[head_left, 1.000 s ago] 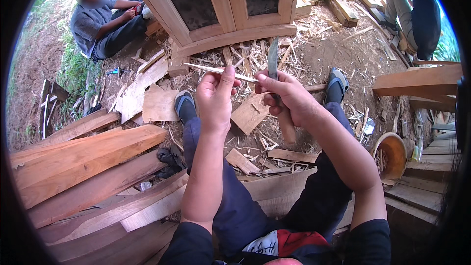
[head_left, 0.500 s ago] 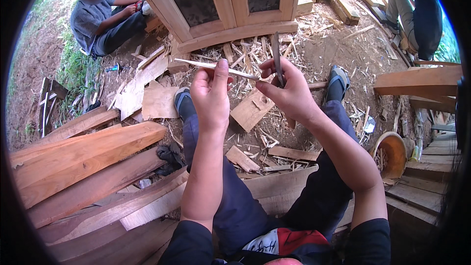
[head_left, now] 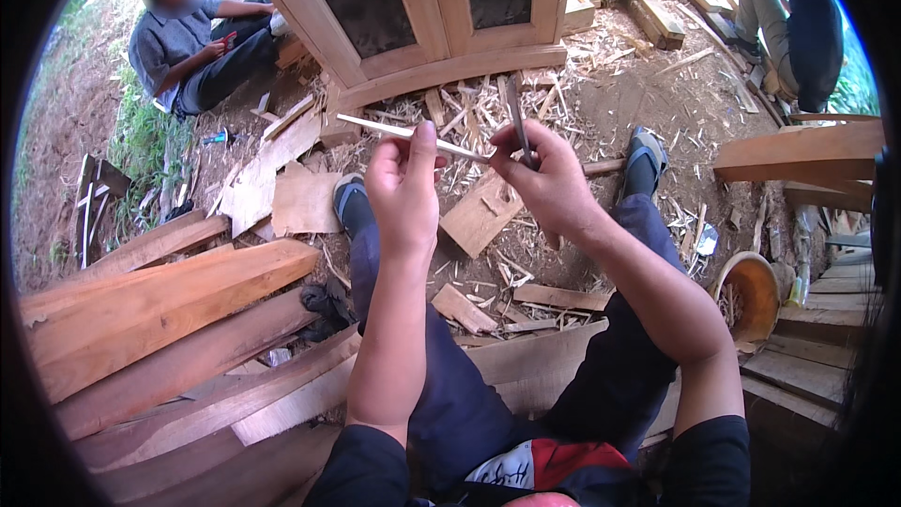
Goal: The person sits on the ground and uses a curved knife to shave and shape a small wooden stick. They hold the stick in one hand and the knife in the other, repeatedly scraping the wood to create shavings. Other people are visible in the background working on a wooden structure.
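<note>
From the head view, your left hand (head_left: 404, 183) pinches a thin pale wooden stick (head_left: 394, 130) between thumb and fingers, the stick running out toward ten o'clock. Your right hand (head_left: 544, 178) closes its fingers around a dark knife (head_left: 519, 122), blade pointing to twelve o'clock and crossing the stick (right where the two hands meet). Below them lie wood scraps (head_left: 479, 216) between your shoes. At eight o'clock, long planks (head_left: 160, 296) are stacked. At eleven o'clock a seated person (head_left: 192, 42) works beside a wooden door frame (head_left: 441, 66).
</note>
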{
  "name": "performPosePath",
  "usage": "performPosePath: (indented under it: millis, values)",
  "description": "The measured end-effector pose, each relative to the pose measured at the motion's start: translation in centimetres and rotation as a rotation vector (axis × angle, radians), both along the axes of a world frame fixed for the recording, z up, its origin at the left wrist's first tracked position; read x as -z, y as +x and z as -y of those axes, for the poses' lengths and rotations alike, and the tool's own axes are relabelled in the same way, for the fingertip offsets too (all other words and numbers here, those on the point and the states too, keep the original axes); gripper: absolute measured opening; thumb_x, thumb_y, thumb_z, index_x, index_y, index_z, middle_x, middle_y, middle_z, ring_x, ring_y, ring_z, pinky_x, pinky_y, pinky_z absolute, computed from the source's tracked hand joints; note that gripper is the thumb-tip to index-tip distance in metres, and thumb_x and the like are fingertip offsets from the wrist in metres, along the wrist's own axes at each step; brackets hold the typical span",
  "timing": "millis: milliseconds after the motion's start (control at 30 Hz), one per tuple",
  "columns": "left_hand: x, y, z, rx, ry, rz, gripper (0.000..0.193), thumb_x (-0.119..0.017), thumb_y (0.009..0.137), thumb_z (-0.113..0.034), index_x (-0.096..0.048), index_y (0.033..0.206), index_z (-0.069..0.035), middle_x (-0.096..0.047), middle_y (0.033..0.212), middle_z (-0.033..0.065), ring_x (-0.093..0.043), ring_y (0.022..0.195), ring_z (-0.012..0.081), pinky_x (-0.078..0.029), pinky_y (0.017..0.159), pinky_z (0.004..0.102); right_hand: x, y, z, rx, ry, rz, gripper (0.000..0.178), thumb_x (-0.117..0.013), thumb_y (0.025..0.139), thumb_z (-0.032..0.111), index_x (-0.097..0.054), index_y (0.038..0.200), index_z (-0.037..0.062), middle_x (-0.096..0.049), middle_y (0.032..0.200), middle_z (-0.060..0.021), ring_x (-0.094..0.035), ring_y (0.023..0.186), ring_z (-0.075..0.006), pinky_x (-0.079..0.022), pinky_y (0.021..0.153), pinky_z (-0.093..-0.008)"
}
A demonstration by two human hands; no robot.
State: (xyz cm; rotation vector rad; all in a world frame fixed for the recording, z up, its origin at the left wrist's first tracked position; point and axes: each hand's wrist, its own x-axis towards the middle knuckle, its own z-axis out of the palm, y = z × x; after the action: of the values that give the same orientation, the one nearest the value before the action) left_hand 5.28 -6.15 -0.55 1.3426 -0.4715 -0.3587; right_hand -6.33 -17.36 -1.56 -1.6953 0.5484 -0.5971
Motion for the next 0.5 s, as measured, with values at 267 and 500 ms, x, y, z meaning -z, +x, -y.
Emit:
performPosePath:
  millis: [267,500]
  values:
    - [-0.3,-0.1,-0.2,-0.03,0.012,0.016,0.029,-0.058,0.096,-0.034,-0.062,0.092,-0.006,-0.061,0.081,-0.0002,-0.056,0.067,0.0058,-0.045,0.061,0.0199,-0.4,-0.5,0.9,-0.024,0.158,-0.116,0.021,-0.059,0.091,0.016,-0.06,0.106,0.0005,-0.065,0.09,-0.0083,-0.06,0.081,-0.0148,-0.049,0.074,-0.0322]
    - [-0.3,0.0,0.6,-0.039,-0.061,-0.095,0.025,-0.053,0.099,-0.028,-0.057,0.105,-0.004,-0.061,0.084,0.002,-0.062,0.068,0.0094,-0.05,0.059,0.02,1.2,-0.2,1.8,-0.117,0.088,-0.163,0.034,-0.055,0.096,0.029,-0.054,0.115,0.0012,-0.066,0.091,-0.0111,-0.061,0.079,-0.015,-0.049,0.068,-0.0307]
